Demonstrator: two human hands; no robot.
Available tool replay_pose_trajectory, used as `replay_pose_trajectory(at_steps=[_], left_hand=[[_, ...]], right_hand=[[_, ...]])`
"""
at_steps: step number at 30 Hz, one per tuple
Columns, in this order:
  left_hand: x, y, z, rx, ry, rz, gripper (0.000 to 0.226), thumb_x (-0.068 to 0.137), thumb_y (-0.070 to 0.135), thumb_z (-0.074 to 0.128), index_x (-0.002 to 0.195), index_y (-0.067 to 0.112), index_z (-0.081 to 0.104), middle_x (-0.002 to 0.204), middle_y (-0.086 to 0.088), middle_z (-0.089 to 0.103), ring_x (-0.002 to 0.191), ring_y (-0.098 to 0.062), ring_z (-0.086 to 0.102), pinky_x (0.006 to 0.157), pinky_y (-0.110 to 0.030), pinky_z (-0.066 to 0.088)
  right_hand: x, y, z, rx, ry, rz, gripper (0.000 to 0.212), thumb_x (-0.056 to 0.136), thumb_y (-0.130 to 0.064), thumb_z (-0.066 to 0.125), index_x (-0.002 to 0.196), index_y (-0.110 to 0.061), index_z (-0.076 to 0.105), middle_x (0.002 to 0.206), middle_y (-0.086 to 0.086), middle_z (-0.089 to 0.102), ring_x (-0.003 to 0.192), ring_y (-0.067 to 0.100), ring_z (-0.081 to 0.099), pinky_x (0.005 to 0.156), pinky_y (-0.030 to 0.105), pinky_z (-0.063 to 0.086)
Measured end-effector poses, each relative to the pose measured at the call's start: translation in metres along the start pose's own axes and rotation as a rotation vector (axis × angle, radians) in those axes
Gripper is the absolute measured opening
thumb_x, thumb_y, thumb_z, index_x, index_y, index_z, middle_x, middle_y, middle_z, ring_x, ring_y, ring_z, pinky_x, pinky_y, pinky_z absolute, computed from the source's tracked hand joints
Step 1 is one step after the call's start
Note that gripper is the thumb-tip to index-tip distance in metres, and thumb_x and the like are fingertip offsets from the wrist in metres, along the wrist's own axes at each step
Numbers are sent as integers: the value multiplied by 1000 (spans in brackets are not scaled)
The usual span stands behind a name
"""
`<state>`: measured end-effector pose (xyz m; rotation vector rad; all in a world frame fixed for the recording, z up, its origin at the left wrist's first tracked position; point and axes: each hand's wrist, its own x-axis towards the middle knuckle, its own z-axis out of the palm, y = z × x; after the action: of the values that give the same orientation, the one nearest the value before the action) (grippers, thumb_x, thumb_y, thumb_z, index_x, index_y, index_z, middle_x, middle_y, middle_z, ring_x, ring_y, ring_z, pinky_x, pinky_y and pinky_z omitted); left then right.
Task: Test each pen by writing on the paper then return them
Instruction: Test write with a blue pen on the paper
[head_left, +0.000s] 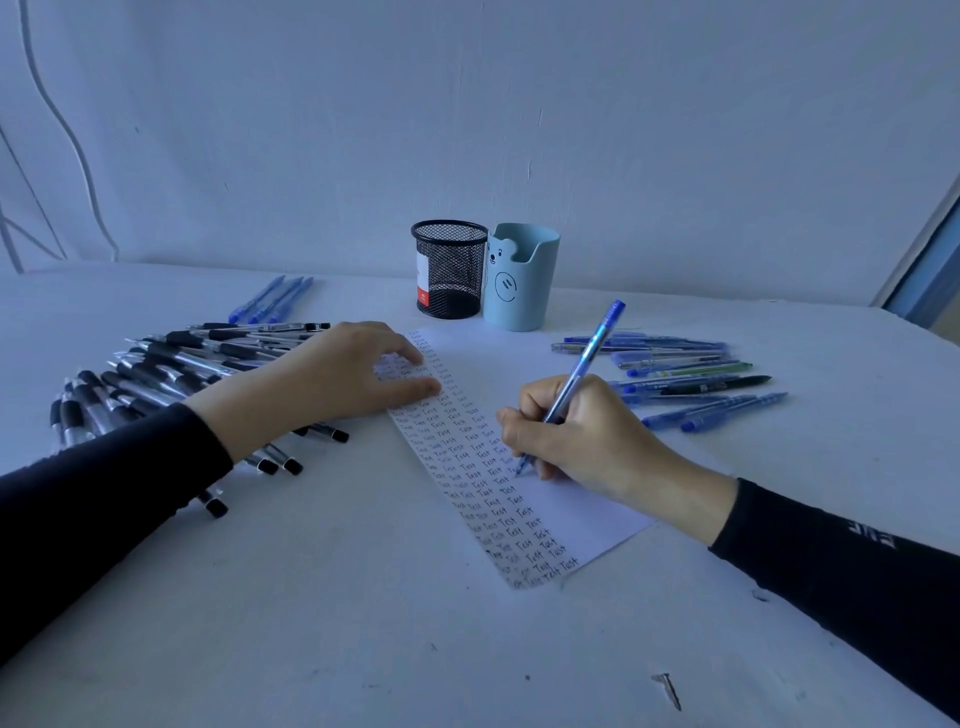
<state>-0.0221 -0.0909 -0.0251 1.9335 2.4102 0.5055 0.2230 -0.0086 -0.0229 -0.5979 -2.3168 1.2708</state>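
Note:
A white sheet of paper (587, 512) lies in the middle of the table, its left part filled with columns of the word "Test". My right hand (576, 441) grips a blue pen (592, 353) with its tip touching the paper at the right edge of the written columns. My left hand (343, 374) lies flat with fingers spread on the upper left part of the paper, holding nothing. A pile of black pens (156, 374) lies to the left, partly under my left forearm. A spread of blue pens (685, 374) lies to the right.
A black mesh pen cup (449, 270) and a light blue cup with a bear face (522, 278) stand at the back by the wall. Three blue pens (272, 299) lie at the back left. A small dark mark (670, 688) shows near the table's front.

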Motion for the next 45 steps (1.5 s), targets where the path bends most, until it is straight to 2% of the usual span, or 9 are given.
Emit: replay_pose_trajectory(at_steps=[4, 10, 14, 23, 29, 33, 36, 42, 45], left_hand=[[-1, 1, 0, -12, 4, -7, 84, 60, 88, 38, 119, 34, 64, 122, 11, 60, 109, -10, 55, 88, -26, 41], [-2, 5, -1, -7, 12, -8, 57, 79, 67, 57, 121, 30, 63, 124, 8, 59, 112, -12, 55, 93, -29, 42], [-2, 6, -2, -10, 2, -10, 59, 76, 70, 54, 121, 32, 63, 124, 9, 59, 111, -11, 55, 92, -29, 43], [-3, 6, -3, -12, 5, -10, 58, 78, 68, 56, 121, 30, 64, 123, 8, 60, 108, -11, 55, 93, -30, 44], [-2, 6, -2, 6, -1, -12, 59, 78, 71, 55, 121, 31, 63, 123, 9, 59, 109, -11, 55, 93, -31, 44], [-3, 4, -2, 14, -17, -10, 79, 66, 88, 44, 120, 33, 63, 123, 10, 59, 110, -11, 56, 94, -31, 45], [-2, 5, -2, 12, -8, -6, 66, 74, 77, 52, 121, 31, 63, 124, 9, 59, 111, -12, 55, 94, -30, 44], [-2, 2, -2, 8, -22, -11, 79, 66, 87, 42, 120, 34, 63, 123, 10, 60, 110, -11, 56, 93, -31, 45], [-2, 4, -2, 18, -16, -7, 71, 72, 81, 48, 121, 32, 63, 124, 9, 60, 110, -11, 56, 95, -31, 45]], right_hand=[[-1, -2, 0, -7, -7, 13, 49, 91, -20, 66, 46, -22, 48, 66, 30, 61, 44, 13, 50, 46, 19, 42], [0, -1, 0, -5, -11, 19, 47, 89, -19, 67, 45, -22, 50, 68, 27, 63, 44, 13, 50, 46, 21, 42], [-1, -1, -1, 8, -6, 18, 45, 89, -13, 67, 50, -17, 47, 54, 3, 62, 41, 8, 48, 45, 19, 41], [0, -1, -1, -12, 14, 15, 42, 89, -14, 67, 51, -15, 48, 58, 11, 62, 43, 10, 50, 46, 22, 43], [0, -1, -2, -9, -1, 20, 42, 90, -11, 66, 52, -14, 49, 53, -9, 63, 41, 8, 49, 45, 18, 41], [1, 0, -2, -3, 19, 13, 44, 89, -7, 66, 52, -12, 45, 51, -14, 60, 40, 5, 46, 44, 16, 39], [1, 0, -2, -9, 9, 12, 43, 89, -6, 66, 52, -11, 45, 48, -13, 58, 39, 3, 46, 44, 15, 39], [1, 3, -2, -3, 10, -4, 41, 89, -6, 66, 54, -8, 46, 46, -12, 57, 40, 1, 47, 44, 14, 39], [2, 4, -2, 4, 15, -5, 39, 90, -6, 65, 55, -6, 47, 47, -10, 58, 40, 2, 46, 45, 14, 39]])
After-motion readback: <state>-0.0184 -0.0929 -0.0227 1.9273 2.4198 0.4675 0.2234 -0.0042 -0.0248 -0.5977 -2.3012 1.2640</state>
